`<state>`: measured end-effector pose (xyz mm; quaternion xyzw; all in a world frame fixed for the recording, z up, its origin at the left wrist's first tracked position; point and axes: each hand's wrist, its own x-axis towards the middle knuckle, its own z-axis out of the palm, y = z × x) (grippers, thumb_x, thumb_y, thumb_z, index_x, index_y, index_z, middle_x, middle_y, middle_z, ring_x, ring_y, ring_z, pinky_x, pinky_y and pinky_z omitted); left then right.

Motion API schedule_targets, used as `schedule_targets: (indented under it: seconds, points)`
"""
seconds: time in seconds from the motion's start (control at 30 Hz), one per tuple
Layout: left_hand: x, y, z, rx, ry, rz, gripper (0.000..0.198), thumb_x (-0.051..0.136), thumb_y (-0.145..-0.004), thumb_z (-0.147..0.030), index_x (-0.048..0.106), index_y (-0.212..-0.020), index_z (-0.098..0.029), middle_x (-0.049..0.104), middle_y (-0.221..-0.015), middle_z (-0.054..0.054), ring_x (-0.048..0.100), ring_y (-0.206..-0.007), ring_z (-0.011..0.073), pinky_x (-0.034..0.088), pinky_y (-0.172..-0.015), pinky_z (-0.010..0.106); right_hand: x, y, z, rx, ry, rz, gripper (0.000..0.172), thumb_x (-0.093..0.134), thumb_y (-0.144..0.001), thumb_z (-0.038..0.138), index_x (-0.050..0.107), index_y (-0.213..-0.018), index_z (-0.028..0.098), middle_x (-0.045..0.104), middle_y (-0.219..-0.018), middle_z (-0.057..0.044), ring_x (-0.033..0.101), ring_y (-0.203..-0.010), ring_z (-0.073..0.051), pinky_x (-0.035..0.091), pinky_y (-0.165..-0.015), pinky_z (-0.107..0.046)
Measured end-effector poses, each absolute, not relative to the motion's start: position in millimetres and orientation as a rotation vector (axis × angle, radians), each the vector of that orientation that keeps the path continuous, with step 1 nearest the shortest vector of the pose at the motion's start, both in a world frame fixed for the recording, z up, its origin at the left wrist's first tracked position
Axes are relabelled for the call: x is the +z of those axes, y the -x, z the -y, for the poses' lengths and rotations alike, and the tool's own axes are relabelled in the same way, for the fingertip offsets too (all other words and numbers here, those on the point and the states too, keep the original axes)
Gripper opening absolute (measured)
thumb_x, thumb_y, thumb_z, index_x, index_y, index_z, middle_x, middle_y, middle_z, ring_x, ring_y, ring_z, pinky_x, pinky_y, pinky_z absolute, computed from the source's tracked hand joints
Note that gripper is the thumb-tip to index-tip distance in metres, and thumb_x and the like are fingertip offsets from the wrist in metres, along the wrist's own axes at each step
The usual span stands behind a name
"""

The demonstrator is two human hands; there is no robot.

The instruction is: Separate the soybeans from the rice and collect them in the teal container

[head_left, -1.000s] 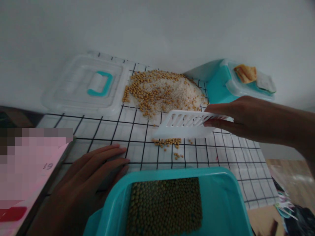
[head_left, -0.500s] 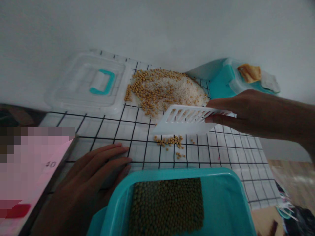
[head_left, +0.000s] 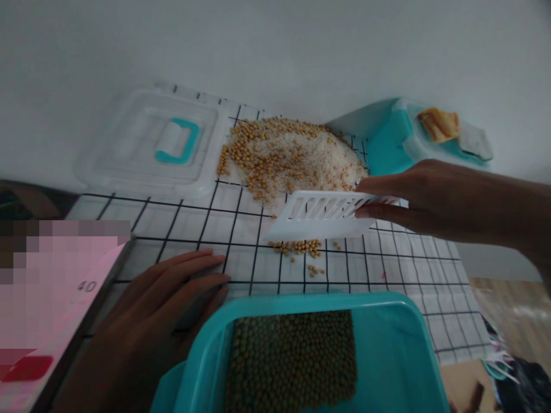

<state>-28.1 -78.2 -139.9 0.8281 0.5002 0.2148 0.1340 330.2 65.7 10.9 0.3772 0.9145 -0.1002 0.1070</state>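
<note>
My right hand [head_left: 408, 198] grips a white slotted scoop [head_left: 321, 215] between thumb and fingers, tilted over the checkered cloth. Behind the scoop lies a pile of yellow beans and white grains [head_left: 297, 155]. Several loose yellow beans [head_left: 301, 248] are scattered just in front of its lower edge. At the near side stands a turquoise container [head_left: 396, 344] with dark green beans [head_left: 293, 361] inside. My left hand [head_left: 159, 310] rests beside the container's left corner, fingers extended and holding nothing.
A clear lid [head_left: 129, 143] with a turquoise handle lies at the back left. A turquoise box [head_left: 387, 143] with a brown-and-yellow packet [head_left: 439, 125] on top stands at the back right. A pink object marked 40 [head_left: 86, 287] is at the left edge. A wall rises behind.
The scoop in my right hand has moved slightly nearer and down, closer to the loose beans. My left hand stays in place.
</note>
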Motion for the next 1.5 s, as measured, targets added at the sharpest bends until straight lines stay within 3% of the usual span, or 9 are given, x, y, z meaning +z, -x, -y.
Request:
schedule_targets:
  seconds: [0.23, 0.4, 0.93, 1.07, 1.5]
  points:
    - [-140, 27, 79, 0.631, -2.406, -1.462, 0.032, 0.033, -0.101, -0.033, 0.054, -0.125, -0.027, 0.051, -0.139, 0.004, 0.046, -0.133, 0.0222, 0.033, -0.114, 0.041, 10, -329, -62, -0.300, -1.122, -2.691, 0.033, 0.052, -0.099, 0.048, 0.067, -0.118, 0.026, 0.060, -0.054, 0.007, 0.049, -0.038, -0.005, 0.030, -0.044, -0.021]
    - [-140, 28, 80, 0.621, -2.390, -1.460, 0.033, 0.033, -0.102, -0.035, 0.054, -0.126, -0.027, 0.051, -0.139, 0.004, 0.045, -0.134, 0.0217, 0.031, -0.115, 0.040, 9, -330, -63, -0.294, -1.142, -2.683, 0.032, 0.051, -0.100, 0.046, 0.068, -0.114, 0.023, 0.062, -0.057, 0.005, 0.055, -0.045, -0.008, 0.033, -0.047, -0.021]
    - [-143, 30, 78, 0.670, -2.400, -1.416, 0.037, 0.034, -0.102, -0.043, 0.057, -0.126, -0.027, 0.053, -0.140, 0.003, 0.046, -0.133, 0.0216, 0.031, -0.114, 0.038, 5, -332, -59, -0.230, -1.143, -2.732, 0.037, 0.053, -0.096, 0.056, 0.071, -0.113, 0.029, 0.054, -0.050, 0.007, 0.046, -0.038, -0.008, 0.025, -0.045, -0.024]
    - [-143, 31, 79, 0.668, -2.405, -1.420, 0.036, 0.035, -0.102, -0.042, 0.057, -0.126, -0.027, 0.053, -0.141, 0.003, 0.046, -0.133, 0.0212, 0.032, -0.113, 0.039, 4, -337, -63, -0.140, -1.168, -2.726, 0.038, 0.051, -0.097, 0.056, 0.070, -0.116, 0.030, 0.059, -0.054, 0.004, 0.050, -0.042, -0.010, 0.027, -0.047, -0.026]
    - [-143, 29, 74, 0.715, -2.487, -1.399, 0.036, 0.030, -0.103, -0.039, 0.057, -0.123, -0.026, 0.055, -0.134, 0.007, 0.047, -0.131, 0.0226, 0.034, -0.114, 0.043, 5, -355, -71, -0.042, -1.216, -2.745, 0.037, 0.049, -0.095, 0.059, 0.068, -0.091, 0.028, 0.057, -0.053, 0.004, 0.053, -0.042, -0.012, 0.029, -0.043, -0.026]
